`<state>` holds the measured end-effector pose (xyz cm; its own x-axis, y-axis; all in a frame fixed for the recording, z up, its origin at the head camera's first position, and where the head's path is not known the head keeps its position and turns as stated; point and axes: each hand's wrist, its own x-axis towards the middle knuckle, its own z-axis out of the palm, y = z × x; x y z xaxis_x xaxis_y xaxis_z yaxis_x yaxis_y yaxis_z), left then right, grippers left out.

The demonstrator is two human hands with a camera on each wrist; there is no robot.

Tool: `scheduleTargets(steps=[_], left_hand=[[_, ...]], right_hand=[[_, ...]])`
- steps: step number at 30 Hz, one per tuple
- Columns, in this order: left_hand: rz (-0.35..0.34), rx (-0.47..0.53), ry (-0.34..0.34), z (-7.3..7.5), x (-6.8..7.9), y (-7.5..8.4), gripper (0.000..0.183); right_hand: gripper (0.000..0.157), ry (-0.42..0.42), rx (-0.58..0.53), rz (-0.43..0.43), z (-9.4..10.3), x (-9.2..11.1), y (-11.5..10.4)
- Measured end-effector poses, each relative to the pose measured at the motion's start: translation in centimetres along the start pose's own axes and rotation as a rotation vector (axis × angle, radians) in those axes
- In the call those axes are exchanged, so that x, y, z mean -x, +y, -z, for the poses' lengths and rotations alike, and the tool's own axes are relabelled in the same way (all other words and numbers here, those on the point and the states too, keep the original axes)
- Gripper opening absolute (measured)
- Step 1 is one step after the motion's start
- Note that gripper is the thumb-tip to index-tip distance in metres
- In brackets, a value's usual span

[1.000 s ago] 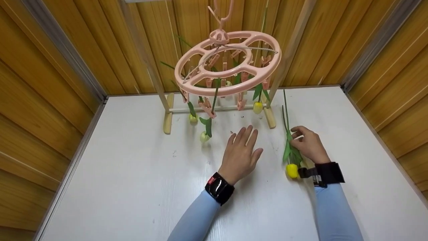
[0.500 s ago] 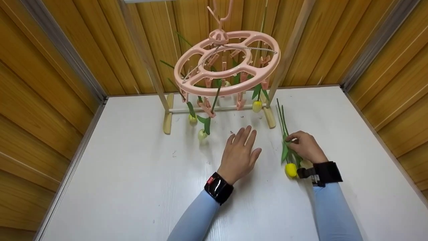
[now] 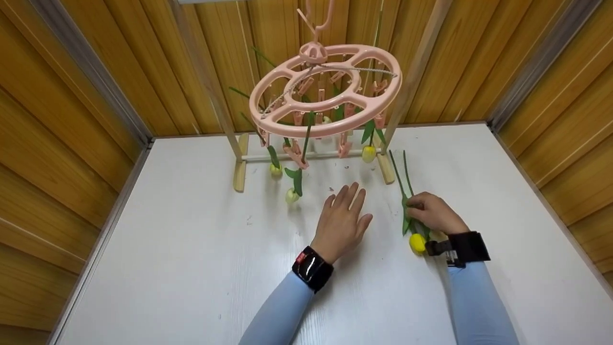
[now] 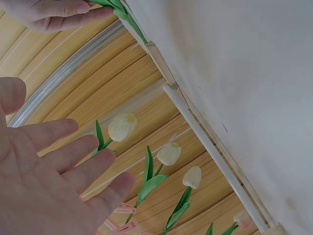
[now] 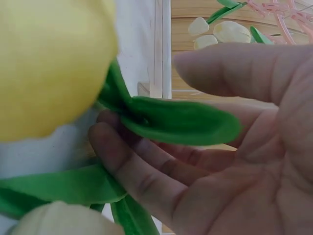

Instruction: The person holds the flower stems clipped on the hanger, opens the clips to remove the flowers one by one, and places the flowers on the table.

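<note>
A yellow tulip point(image 3: 417, 243) with a green stem and leaves lies on the white table point(image 3: 191, 268), its stem pointing away. My right hand point(image 3: 437, 213) curls its fingers at that tulip's stem and leaves; in the right wrist view a leaf point(image 5: 181, 120) passes between the thumb and fingers point(image 5: 142, 181). Partly under the wrist lies a pale tulip point(image 5: 68, 220), its stem beside the yellow one's. To the left, my left hand point(image 3: 341, 220) is held palm down with straight fingers and grips nothing.
A pink round clip hanger point(image 3: 330, 130) hangs from a wooden stand point(image 3: 387, 167) ahead of the hands. Several tulips hang head down from its clips, among them a pale one point(image 3: 292, 195) and a yellowish one point(image 3: 368, 154). Wood-panelled walls point(image 3: 57, 143) enclose the table.
The right hand has shifted slightly left and towards me. One stem's tip has swung left and nearer, so the two stems now spread apart. The left hand has hardly moved.
</note>
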<state>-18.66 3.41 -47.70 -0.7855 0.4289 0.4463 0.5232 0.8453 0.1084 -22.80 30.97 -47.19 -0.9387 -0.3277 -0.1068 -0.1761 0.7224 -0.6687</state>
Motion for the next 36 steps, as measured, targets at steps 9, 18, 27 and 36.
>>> scheduleTargets(steps=[9, 18, 27, 36], left_hand=[[0.020, 0.003, -0.033, -0.1, -0.1, -0.1, 0.055], [0.034, 0.062, -0.001, 0.5, -0.1, -0.6, 0.053], [0.060, 0.323, 0.020, 3.5, -0.4, -1.5, 0.048], [0.071, 0.494, 0.085, 7.0, 0.0, -2.7, 0.044]], right_hand=[[0.043, -0.030, 0.004, 0.013, 0.3, 0.3, -0.3], [0.051, -0.044, -0.008, -0.027, 0.9, 1.2, -1.2], [0.045, 0.031, 0.013, 0.038, 1.3, 2.0, -3.9], [0.032, 0.112, -0.027, 0.187, 1.2, 2.5, -5.8]])
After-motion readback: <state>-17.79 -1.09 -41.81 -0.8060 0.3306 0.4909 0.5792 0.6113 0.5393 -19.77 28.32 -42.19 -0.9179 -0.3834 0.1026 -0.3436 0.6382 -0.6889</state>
